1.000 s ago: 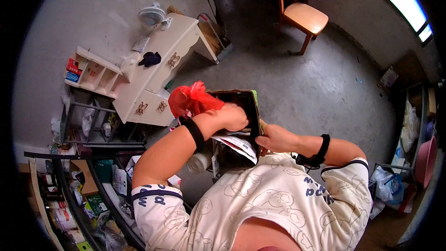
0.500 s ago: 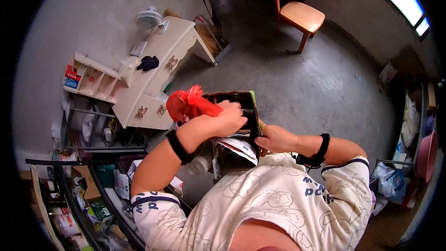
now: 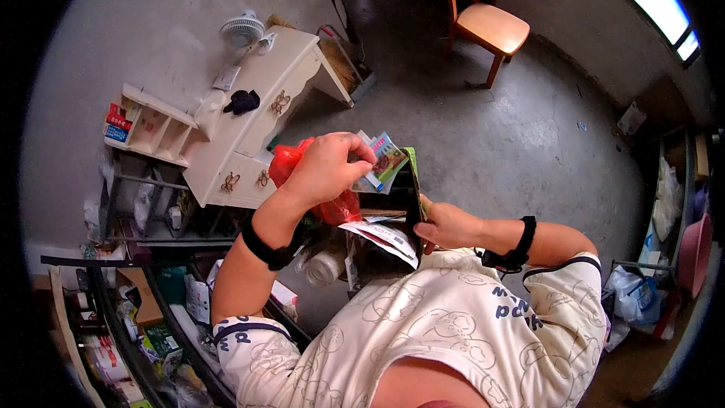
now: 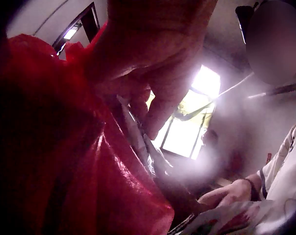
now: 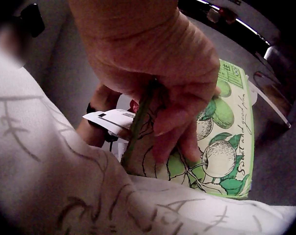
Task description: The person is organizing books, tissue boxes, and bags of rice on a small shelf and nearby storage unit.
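A cardboard box (image 5: 221, 152) printed with green plums is held against the person's shirt. The right hand (image 3: 453, 227) grips its near wall, thumb on one side and fingers on the other. Above the opening, the left hand (image 3: 328, 170) pinches several flat colourful packets (image 3: 389, 160), one with a blue and green printed face. Below that hand, a red plastic bag (image 3: 340, 210) bulges from the box and fills much of the left wrist view. A white printed packet (image 3: 384, 240) sticks out over the box's edge. The box's deeper contents are hidden in shadow.
At left stand a white desk (image 3: 260, 117) with a fan (image 3: 243, 30) and a small shelf unit (image 3: 155, 132). A crowded rack (image 3: 143, 325) lies close to the left elbow. A wooden chair (image 3: 491, 26) is ahead; a pink basin (image 3: 693, 253) sits at right.
The left hand has risen out of the box and moved left, bringing up the flat packets. The red bag now lies partly behind that hand. The right hand keeps its grip on the box.
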`<state>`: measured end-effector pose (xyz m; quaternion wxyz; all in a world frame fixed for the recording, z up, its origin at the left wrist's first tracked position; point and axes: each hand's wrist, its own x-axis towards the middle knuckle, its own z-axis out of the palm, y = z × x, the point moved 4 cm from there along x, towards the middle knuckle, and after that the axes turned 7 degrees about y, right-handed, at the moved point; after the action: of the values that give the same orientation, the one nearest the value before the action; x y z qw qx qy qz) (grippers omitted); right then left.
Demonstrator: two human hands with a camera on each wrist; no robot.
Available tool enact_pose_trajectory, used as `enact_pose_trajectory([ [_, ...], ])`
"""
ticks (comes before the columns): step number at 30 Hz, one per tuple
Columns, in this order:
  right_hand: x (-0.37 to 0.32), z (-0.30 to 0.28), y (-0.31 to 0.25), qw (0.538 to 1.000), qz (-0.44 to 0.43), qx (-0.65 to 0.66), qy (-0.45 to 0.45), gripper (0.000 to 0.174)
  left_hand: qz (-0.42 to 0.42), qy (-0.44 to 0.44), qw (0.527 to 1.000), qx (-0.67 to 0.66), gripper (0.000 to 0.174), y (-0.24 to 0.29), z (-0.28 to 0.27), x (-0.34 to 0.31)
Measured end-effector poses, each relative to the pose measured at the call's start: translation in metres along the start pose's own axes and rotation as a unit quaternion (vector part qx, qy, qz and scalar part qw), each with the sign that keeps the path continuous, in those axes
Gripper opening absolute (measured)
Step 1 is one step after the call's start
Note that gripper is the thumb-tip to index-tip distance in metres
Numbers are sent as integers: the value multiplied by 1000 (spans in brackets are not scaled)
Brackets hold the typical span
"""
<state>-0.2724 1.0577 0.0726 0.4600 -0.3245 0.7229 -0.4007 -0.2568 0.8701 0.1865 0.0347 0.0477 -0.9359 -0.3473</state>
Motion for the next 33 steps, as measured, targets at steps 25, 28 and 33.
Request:
enact_pose_trajectory([
  [25, -8, -2, -7, 1000, 8, 19, 6, 45, 5, -40, 995, -92, 34, -5, 12, 0],
  [28, -7, -1, -6, 1000, 4, 20, 6, 45, -29, -60, 991, -113, 32, -5, 12, -2],
  [33, -9, -2, -8, 1000, 3, 22, 0, 45, -30, -64, 992, -105, 30, -4, 12, -2],
])
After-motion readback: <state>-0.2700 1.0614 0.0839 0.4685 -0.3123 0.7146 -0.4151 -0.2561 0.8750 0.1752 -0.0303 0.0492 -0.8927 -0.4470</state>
